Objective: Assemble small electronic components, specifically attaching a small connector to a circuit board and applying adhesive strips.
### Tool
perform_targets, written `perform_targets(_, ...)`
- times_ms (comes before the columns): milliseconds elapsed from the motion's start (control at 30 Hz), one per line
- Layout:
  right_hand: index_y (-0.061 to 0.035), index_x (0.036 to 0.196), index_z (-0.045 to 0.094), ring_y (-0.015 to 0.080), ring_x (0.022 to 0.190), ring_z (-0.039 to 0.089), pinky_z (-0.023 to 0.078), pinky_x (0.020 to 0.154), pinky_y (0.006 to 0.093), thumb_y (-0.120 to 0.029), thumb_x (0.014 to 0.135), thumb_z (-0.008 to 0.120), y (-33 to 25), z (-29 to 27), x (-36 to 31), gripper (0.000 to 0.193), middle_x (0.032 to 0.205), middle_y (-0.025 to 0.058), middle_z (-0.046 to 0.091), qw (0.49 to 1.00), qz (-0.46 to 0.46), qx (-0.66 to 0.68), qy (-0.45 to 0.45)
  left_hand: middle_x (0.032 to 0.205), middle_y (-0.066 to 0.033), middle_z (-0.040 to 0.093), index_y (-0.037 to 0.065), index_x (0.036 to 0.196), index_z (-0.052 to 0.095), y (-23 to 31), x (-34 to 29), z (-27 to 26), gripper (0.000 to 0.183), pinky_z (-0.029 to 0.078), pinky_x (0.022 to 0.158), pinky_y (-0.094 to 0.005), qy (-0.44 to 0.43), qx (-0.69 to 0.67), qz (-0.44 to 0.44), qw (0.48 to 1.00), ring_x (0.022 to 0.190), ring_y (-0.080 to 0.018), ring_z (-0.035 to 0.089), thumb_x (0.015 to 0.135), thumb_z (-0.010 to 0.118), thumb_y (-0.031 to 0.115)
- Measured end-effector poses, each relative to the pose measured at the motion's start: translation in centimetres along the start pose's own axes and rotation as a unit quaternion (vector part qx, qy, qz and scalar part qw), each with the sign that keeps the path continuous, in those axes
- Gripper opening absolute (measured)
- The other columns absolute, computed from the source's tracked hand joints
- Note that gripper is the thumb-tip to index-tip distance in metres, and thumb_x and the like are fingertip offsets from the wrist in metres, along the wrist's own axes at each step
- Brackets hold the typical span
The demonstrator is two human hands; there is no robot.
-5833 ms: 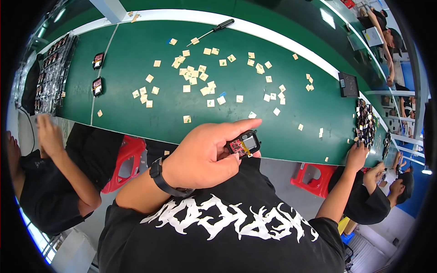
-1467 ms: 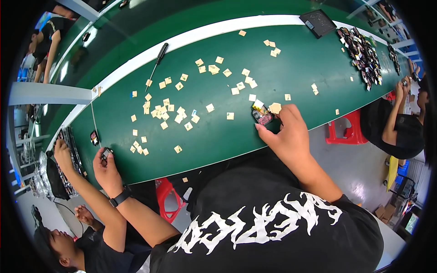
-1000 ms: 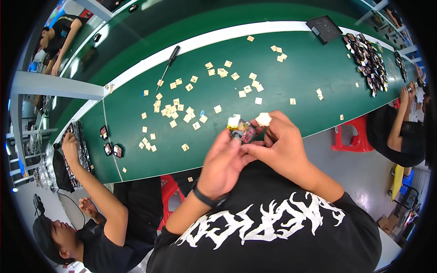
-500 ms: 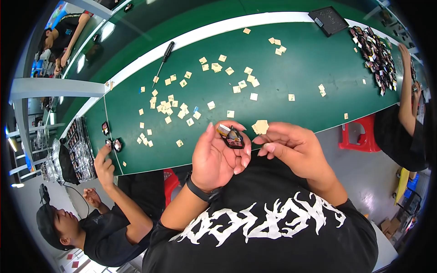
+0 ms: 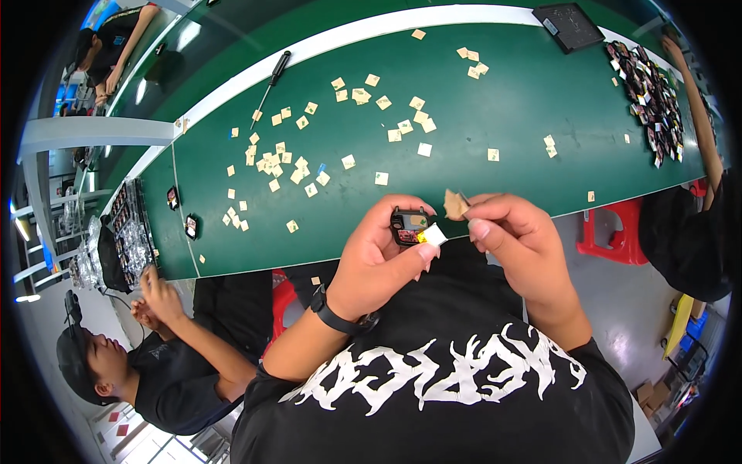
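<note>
In front of my chest, my left hand (image 5: 371,271) is closed around a small black electronic device (image 5: 403,219) with its inside showing. A flat white battery-like piece with a yellow end (image 5: 433,235) sticks out of the device's near side, by my left thumb. Just to the right, my right hand (image 5: 519,243) pinches a small bunch of tan paper-like pieces (image 5: 455,206) between thumb and fingers, apart from the device. A thin dark edge shows beside the bunch; what it is I cannot make out.
Many cream paper squares (image 5: 359,95) lie scattered over the green table (image 5: 464,108). A screwdriver (image 5: 270,89) lies at the far left, a black tray (image 5: 568,27) at the far right. Devices are heaped (image 5: 653,100) on the right. A co-worker (image 5: 170,348) sits at my left.
The device in my left hand has turned, its white piece now swung out toward my right hand. The bunch in my right hand has tilted. The co-worker's hand on the left has drawn back.
</note>
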State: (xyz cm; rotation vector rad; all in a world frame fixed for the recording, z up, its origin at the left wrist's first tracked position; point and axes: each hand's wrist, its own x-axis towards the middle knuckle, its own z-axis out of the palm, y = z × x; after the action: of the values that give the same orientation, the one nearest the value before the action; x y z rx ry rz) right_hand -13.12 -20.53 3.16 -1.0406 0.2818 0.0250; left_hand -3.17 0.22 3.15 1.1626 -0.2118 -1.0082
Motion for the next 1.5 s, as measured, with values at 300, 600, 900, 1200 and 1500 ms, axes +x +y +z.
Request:
perform_targets(300, 0.0019, 0.108, 0.071, 0.0161, 0.084, 0.071, 0.057, 0.069, 0.027, 0.005, 0.088, 0.073, -0.2, 2.0, -0.8, 0.02, 0.096, 0.0106, 0.073, 0.934, -0.145, -0.312, 0.092, 0.103, -0.0065, 0.066, -0.001, 0.127, 0.051, -0.8, 0.1, 2.1, 0.04, 0.056, 0.073, -0.0242, 0.094, 0.167, 0.078, 0.978, 0.084, -0.0071, 0.063, 0.094, 0.072, 0.008)
perform_targets(600, 0.0017, 0.106, 0.068, 0.0148, 0.077, 0.075, 0.06, 0.069, 0.027, 0.001, 0.086, 0.077, -0.1, 2.3, -1.1, 0.021, 0.089, 0.0116, 0.076, 0.938, -0.115, -0.314, 0.096, 0.108, -0.0049, 0.062, -0.002, 0.132, 0.048, 0.1, -0.9, 2.2, 0.044, 0.052, 0.08, -0.0223, 0.101, 0.3, 0.044, 0.948, 0.093, -0.0065, 0.06, 0.094, 0.07, 0.001)
perform_targets(900, 0.0013, 0.097, 0.064, 0.0159, 0.075, 0.075, 0.06, 0.068, 0.0274, -0.001, 0.086, 0.077, 0.0, 3.1, -1.0, 0.016, 0.084, 0.011, 0.075, 0.939, -0.078, -0.323, 0.091, 0.094, -0.0057, 0.066, -0.003, 0.129, 0.054, -0.1, -1.4, 1.2, 0.033, 0.05, 0.073, -0.0266, 0.071, 0.394, 0.173, 0.9, 0.079, -0.012, 0.061, 0.098, 0.061, 0.008)
perform_targets(1200, 0.0003, 0.089, 0.061, 0.0149, 0.071, 0.074, 0.058, 0.063, 0.0268, 0.002, 0.086, 0.076, 0.7, 3.4, -0.8, 0.015, 0.081, 0.0087, 0.073, 0.92, -0.126, -0.363, 0.078, 0.084, -0.0076, 0.064, -0.004, 0.131, 0.053, 0.3, -1.9, 0.5, 0.033, 0.05, 0.071, -0.0298, 0.044, 0.428, 0.154, 0.89, 0.074, -0.0177, 0.062, 0.099, 0.053, 0.007)
perform_targets(1500, -0.0006, 0.084, 0.057, 0.0132, 0.076, 0.073, 0.059, 0.066, 0.0269, 0.003, 0.087, 0.076, 1.3, 2.9, -0.8, 0.02, 0.087, 0.0115, 0.074, 0.941, -0.145, -0.302, 0.048, 0.083, -0.0079, 0.063, -0.004, 0.134, 0.053, 2.1, -2.2, 0.1, 0.038, 0.039, 0.053, -0.0201, 0.003, 0.119, -0.045, 0.992, 0.056, -0.0045, 0.047, 0.099, 0.046, 0.009)
